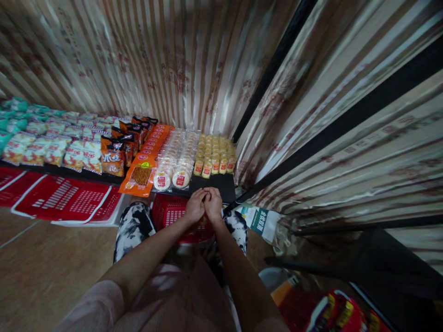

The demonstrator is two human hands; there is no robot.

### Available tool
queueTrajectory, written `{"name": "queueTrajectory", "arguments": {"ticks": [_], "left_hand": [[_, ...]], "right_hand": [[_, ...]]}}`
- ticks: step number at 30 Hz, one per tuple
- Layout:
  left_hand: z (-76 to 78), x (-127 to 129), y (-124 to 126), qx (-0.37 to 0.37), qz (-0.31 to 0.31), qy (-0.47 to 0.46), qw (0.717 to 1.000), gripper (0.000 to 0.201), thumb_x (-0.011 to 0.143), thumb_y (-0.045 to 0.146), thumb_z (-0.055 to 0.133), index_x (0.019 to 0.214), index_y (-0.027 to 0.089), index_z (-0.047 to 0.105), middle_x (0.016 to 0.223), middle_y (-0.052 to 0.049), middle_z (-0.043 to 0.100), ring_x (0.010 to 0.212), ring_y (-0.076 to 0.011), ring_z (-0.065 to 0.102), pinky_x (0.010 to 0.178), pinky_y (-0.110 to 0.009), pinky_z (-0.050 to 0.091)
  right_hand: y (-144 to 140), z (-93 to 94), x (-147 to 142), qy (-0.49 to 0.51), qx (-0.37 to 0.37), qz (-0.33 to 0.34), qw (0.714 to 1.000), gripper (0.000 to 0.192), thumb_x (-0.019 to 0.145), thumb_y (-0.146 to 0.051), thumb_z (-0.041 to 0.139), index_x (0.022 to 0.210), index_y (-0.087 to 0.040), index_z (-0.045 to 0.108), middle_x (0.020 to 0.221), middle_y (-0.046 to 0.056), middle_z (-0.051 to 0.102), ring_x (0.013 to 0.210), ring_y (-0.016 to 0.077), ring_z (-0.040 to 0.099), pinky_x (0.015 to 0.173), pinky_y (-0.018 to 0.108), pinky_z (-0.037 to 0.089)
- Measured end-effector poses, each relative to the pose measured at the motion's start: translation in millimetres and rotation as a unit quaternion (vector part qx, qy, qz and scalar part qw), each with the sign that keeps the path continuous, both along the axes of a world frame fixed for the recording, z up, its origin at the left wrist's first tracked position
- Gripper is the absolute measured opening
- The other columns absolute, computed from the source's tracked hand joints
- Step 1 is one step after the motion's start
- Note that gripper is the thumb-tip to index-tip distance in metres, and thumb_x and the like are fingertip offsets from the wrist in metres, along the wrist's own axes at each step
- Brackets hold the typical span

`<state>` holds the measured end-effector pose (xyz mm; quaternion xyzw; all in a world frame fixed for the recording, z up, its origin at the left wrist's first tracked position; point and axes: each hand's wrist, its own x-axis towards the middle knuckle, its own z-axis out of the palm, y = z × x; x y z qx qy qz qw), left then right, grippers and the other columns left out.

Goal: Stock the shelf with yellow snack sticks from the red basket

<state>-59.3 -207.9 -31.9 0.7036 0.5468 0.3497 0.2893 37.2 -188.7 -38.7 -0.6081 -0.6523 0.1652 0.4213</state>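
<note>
Hands clasped together, left hand [194, 206] against right hand [212, 203], each grip clenched, above red basket [166, 213], near shelf edge [214, 183].

Two hands, the left hand [194, 206] and right hand [213, 203], meet above one red basket [168, 211]. Two round cake packs [172, 177] front their rows; further packets are too many to count.

Low shelf [221, 183] stocked with snack packs, striped curtain [166, 60] behind.

Left to right: pale chip bags [51, 147], dark orange bags [114, 159], flat orange packets [140, 177], clear round cakes [173, 173], small yellow packs [214, 159]. Flat red baskets [65, 200] lie below on wooden floor [44, 267]. Black pole [270, 69] leans at right.
</note>
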Motion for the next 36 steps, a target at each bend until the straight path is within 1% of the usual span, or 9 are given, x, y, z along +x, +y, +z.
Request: {"name": "queueTrajectory", "arguments": {"ticks": [4, 9, 14, 19, 23, 27, 30, 33, 36], "left_hand": [[-1.3, -2.1, -1.5, 0.016, -0.017, 0.012, 1.0, 0.056, 0.066, 0.0, 0.04, 0.119, 0.014, 0.054, 0.127, -0.009, 0.053, 0.125, -0.0185, 0.04, 0.108, -0.041, 0.03], [1.8, -3.2, -3.1, 0.03, -0.045, 0.033, 0.998, 0.061, 0.063, 0.0, 0.043, 0.122, 0.013, 0.05, 0.13, -0.011, 0.05, 0.126, -0.0211, 0.038, 0.108, -0.044, 0.029], [3.1, -1.6, -5.9, 0.033, -0.042, 0.042, 0.998, 0.059, 0.063, 0.0, 0.044, 0.121, 0.005, 0.049, 0.128, -0.017, 0.05, 0.126, -0.0232, 0.037, 0.109, -0.042, 0.028], [0.9, -2.3, -5.5, 0.04, -0.04, 0.061, 0.997, 0.061, 0.063, -0.001, 0.043, 0.123, 0.013, 0.048, 0.13, -0.011, 0.049, 0.126, -0.0223, 0.037, 0.107, -0.045, 0.031], [-1.8, -3.3, -3.6, 0.049, -0.053, 0.055, 0.996, 0.062, 0.061, 0.0, 0.044, 0.123, 0.012, 0.048, 0.13, -0.012, 0.049, 0.126, -0.0229, 0.037, 0.107, -0.046, 0.03], [-9.5, -3.6, -1.9, 0.059, -0.057, 0.058, 0.995, 0.062, 0.061, 0.0, 0.044, 0.123, 0.009, 0.047, 0.13, -0.013, 0.049, 0.126, -0.0226, 0.036, 0.108, -0.045, 0.029], [-11.2, -3.0, -2.0, 0.055, -0.051, 0.057, 0.996, 0.064, 0.061, 0.0, 0.044, 0.124, 0.011, 0.047, 0.131, -0.012, 0.048, 0.127, -0.023, 0.036, 0.107, -0.047, 0.03], [0.7, -2.3, -0.6, 0.038, -0.045, 0.039, 0.997, 0.06, 0.062, 0.0, 0.043, 0.12, 0.013, 0.051, 0.127, -0.01, 0.053, 0.123, -0.0219, 0.041, 0.106, -0.045, 0.033], [24.7, -3.2, 8.2, 0.019, -0.022, 0.018, 0.999, 0.048, 0.067, 0.0, 0.039, 0.109, 0.015, 0.058, 0.115, -0.009, 0.06, 0.109, -0.0177, 0.053, 0.1, -0.037, 0.041]], "right_hand": [[0.7, -0.4, 0.7, -0.013, 0.0, 0.007, 1.0, 0.032, 0.075, -0.009, 0.034, 0.086, -0.017, 0.063, 0.089, 0.007, 0.058, 0.085, 0.0165, 0.054, 0.082, 0.029, 0.044], [3.2, -0.1, 3.1, -0.029, 0.003, 0.019, 0.999, 0.031, 0.074, -0.008, 0.035, 0.086, -0.017, 0.062, 0.09, 0.007, 0.058, 0.085, 0.017, 0.054, 0.082, 0.029, 0.044], [4.4, 0.9, 5.5, -0.035, -0.001, 0.029, 0.999, 0.031, 0.074, -0.008, 0.034, 0.086, -0.016, 0.062, 0.09, 0.008, 0.058, 0.086, 0.0175, 0.055, 0.082, 0.029, 0.044], [4.9, 1.6, 6.4, -0.022, 0.001, 0.035, 0.999, 0.031, 0.076, -0.009, 0.034, 0.085, -0.016, 0.062, 0.089, 0.008, 0.059, 0.083, 0.0172, 0.055, 0.082, 0.029, 0.045], [4.7, 1.6, 5.8, -0.019, 0.002, 0.035, 0.999, 0.032, 0.075, -0.008, 0.033, 0.087, -0.015, 0.062, 0.089, 0.008, 0.059, 0.086, 0.0169, 0.055, 0.084, 0.029, 0.044], [3.6, 1.6, 5.4, -0.016, 0.003, 0.033, 0.999, 0.032, 0.075, -0.009, 0.034, 0.087, -0.015, 0.063, 0.09, 0.008, 0.059, 0.086, 0.0161, 0.055, 0.083, 0.027, 0.044], [1.6, 2.4, 5.3, -0.019, 0.007, 0.03, 0.999, 0.031, 0.076, -0.009, 0.034, 0.085, -0.015, 0.063, 0.088, 0.008, 0.059, 0.086, 0.0165, 0.055, 0.083, 0.028, 0.044], [2.3, 5.8, 6.1, -0.006, 0.005, 0.014, 1.0, 0.031, 0.076, -0.01, 0.032, 0.084, -0.015, 0.062, 0.086, 0.008, 0.06, 0.082, 0.0159, 0.057, 0.079, 0.028, 0.046], [13.7, 17.0, 8.9, 0.002, 0.029, 0.001, 1.0, 0.031, 0.077, -0.012, 0.033, 0.088, -0.016, 0.061, 0.088, 0.007, 0.061, 0.081, 0.0156, 0.058, 0.077, 0.028, 0.046]]}}
